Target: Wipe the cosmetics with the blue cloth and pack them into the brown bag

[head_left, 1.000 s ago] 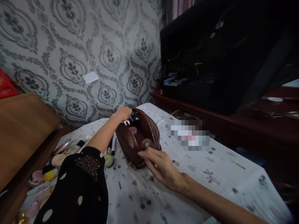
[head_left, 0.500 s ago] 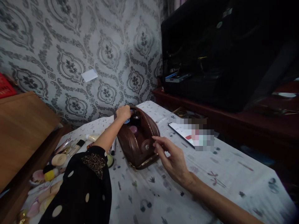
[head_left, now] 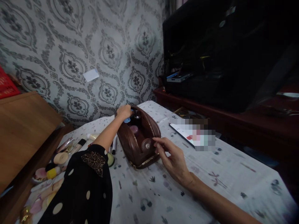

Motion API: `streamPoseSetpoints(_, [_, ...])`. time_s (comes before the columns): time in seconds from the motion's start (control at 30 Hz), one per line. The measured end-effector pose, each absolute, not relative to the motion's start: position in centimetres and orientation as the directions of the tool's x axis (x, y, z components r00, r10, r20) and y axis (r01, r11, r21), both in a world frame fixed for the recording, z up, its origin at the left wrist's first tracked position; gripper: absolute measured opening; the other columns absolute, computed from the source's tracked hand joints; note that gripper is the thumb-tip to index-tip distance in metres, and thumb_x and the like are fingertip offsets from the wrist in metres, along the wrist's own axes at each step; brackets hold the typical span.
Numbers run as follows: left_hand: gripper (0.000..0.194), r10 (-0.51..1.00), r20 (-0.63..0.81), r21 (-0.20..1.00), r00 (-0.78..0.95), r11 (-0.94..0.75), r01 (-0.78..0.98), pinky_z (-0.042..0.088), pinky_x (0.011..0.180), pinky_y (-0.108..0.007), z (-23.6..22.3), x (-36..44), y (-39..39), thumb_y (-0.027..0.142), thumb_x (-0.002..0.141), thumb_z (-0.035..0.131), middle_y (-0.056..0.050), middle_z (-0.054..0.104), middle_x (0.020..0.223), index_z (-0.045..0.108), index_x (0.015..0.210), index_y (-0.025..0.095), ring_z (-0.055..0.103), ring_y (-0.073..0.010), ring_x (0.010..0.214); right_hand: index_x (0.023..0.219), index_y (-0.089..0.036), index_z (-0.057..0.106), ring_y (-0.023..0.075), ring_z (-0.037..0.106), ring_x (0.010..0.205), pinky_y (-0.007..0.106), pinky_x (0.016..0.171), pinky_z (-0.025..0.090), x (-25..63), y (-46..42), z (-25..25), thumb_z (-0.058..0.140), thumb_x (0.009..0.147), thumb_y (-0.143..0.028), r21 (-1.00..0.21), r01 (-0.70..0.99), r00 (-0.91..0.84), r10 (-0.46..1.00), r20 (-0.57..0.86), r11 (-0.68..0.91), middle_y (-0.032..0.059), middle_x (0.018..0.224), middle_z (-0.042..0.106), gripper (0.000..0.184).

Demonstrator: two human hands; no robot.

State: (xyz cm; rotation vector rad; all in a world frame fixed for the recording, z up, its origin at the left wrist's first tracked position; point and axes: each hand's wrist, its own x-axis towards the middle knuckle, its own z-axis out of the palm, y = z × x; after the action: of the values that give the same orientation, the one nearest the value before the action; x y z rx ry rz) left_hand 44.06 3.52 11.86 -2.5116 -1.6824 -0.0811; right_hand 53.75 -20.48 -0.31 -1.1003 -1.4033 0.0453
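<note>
My left arm stretches forward, its hand (head_left: 124,112) bent over the bag's far edge beside a blue thing (head_left: 127,120), fingers mostly hidden, so I cannot tell whether they grip. My right hand (head_left: 171,158) comes in low, fingers half curled, index and thumb tips close together at the rim; whether they pinch it I cannot tell. Between both hands the bag (head_left: 130,143) gapes open.

And across goes the right hand (head_left: 171,158), off the bag's (head_left: 127,143) near left rim and over toward the table's (head_left: 198,168) right edge, fingertips now by the bag's right rim! The round flap (head_left: 147,145) shows more fully, its snap clear of the fingers.
</note>
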Motion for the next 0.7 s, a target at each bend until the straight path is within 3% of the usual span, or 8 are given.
streamPoseSetpoints(0.4, [0.039,0.88,0.016,-0.102,0.474,-0.471,0.876,0.053,0.084,-0.026,13.0,43.7,4.2,0.04,0.08,0.072,-0.013,0.074,0.115,0.072,0.111,0.017,0.069,-0.0251,0.107,0.113,-0.021,0.061,0.0131,0.063,0.066,0.026,0.062,0.054,54.1,-20.6,-0.3,0.049,0.096,-0.014,-0.628,0.566,0.263,0.605,0.751,0.534,0.0023,0.081,0.065,0.022])
streamPoseSetpoints(0.7, [0.037,0.883,0.03,-0.095,0.469,-0.465,0.88,0.054,0.082,-0.029,12.6,43.6,4.0,0.037,0.081,0.07,-0.015,0.073,0.118,0.071,0.112,0.016,0.07,-0.0275,0.106,0.112,-0.02,0.062,0.0126,0.064,0.066,0.024,0.06,0.053,54.2,-20.5,-0.3,0.049,0.096,-0.014,-0.602,0.583,0.249,0.586,0.771,0.545,0.0022,0.081,0.066,0.021])
